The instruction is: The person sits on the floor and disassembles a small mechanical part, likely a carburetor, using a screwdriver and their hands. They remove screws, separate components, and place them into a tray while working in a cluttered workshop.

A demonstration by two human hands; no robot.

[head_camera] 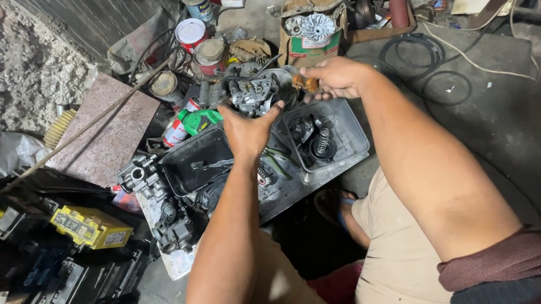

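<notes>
Head view, from the left: yellow boxes (91, 226) lie among dark clutter, a reddish stone slab (109, 125) leans by the rough wall, and a green-capped bottle (188, 124) lies beside some tins (191, 33). A dark tray (196, 161) sits on the floor just left of the left hand (248, 129), whose fingers are spread and cupped up around the underside of a grey metal engine part (252, 95), bearing it above the trays. To its right the right hand (336, 77) is closed around an orange-brown tool handle (307, 84) whose tip meets that part. Below it a second tray (348, 130) holds a coil spring (320, 141). Behind stands a cardboard box (312, 37), with loops of cable (417, 53) on the concrete further right.
</notes>
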